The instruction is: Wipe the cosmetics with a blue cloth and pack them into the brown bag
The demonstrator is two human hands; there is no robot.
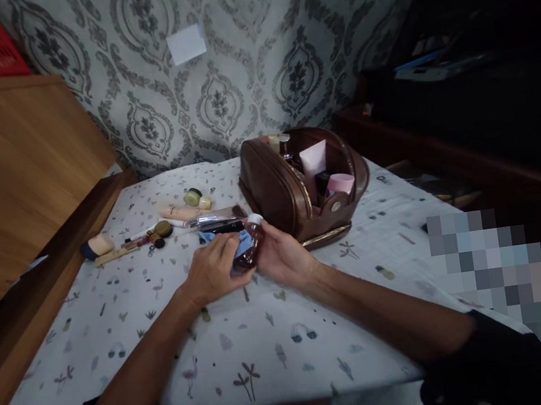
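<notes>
Between my two hands is a small dark reddish-brown bottle with a white cap, tilted a little. My right hand is closed round its right side. My left hand presses a light blue cloth against the bottle, and its fingers hide part of both. Just behind my hands stands an open brown toiletry bag. A pink-white tube, a pink-lidded jar and a silver-capped bottle stick out of it.
On the patterned tablecloth, left of the bag, lie a clear pouch, a beige tube, a green-lidded jar, a makeup brush and several small cosmetics. A wooden panel rises at left, with patterned wallpaper behind.
</notes>
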